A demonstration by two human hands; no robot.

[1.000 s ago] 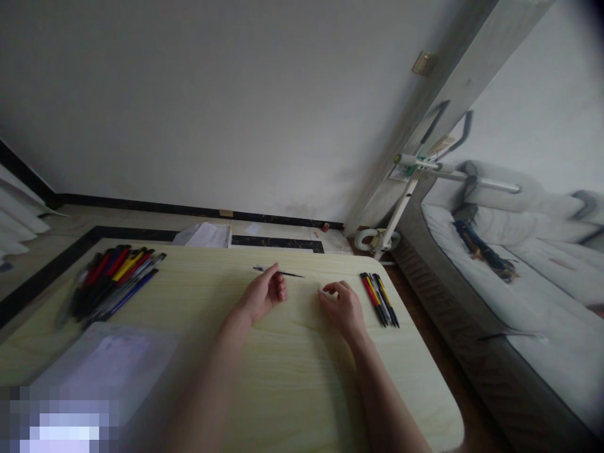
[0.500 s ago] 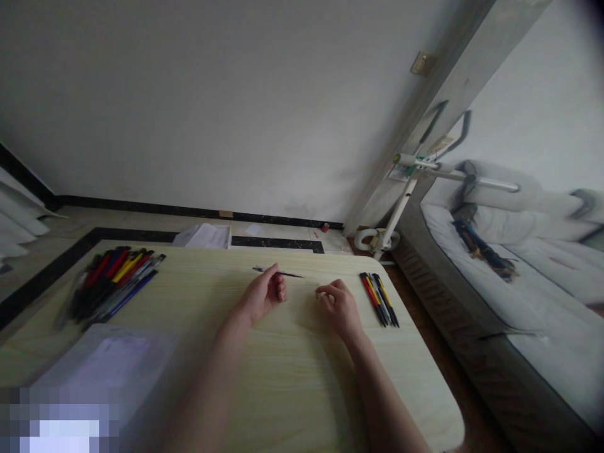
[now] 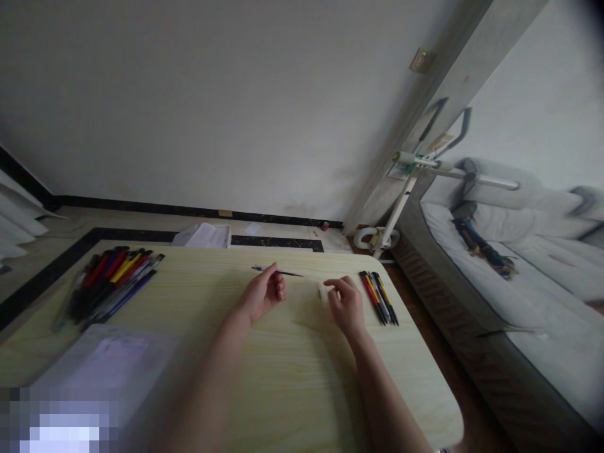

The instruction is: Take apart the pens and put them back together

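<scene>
My left hand (image 3: 264, 290) is closed around a thin dark pen (image 3: 290, 274) without a visible cap, its slim point reaching right over the table. To the right, my right hand (image 3: 345, 303) hovers above the wood with thumb and forefinger curved and apart. Just left of its fingertips is a small pale, blurred piece (image 3: 322, 293), too small to name; it appears separate from the fingers. Beside that hand a short row of pens (image 3: 379, 298), red, yellow and black, lies at the table's right side.
A heap of mixed pens (image 3: 116, 283) lies on the left of the light wooden table (image 3: 283, 390). In front of it is a clear plastic sheet or bag (image 3: 108, 358). Beyond the right edge stand a grey sofa (image 3: 472, 327) and a white exercise frame (image 3: 401, 204).
My right hand has shifted slightly right, its fingers coming away from the small pale piece, which now shows apart from them. My left hand and its pen stay almost still.
</scene>
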